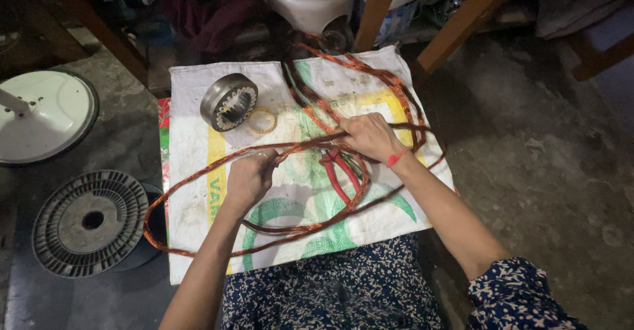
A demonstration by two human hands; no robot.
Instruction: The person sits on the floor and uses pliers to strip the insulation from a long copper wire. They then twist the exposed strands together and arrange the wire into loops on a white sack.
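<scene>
Both fists are closed on the copper wire bundle (pixel 290 146), left hand (pixel 249 177) and right hand (pixel 370 135) stretching a strand between them, red pliers (pixel 340 171) just below the right fingers, loops sprawling loose, so looks barely half sorted.

Left hand (pixel 249 177) fingertips hidden, curled under around the copper wire bundle (pixel 290 146). Right hand (pixel 370 135) palm covers the wire where it grips. Red pliers (pixel 340 171) jaws tucked under the right hand and wire. White round fan base (pixel 39 115) cut off by left edge. White motor housing (pixel 310 0) clipped at top. Background clutter too dark to tell.
</scene>
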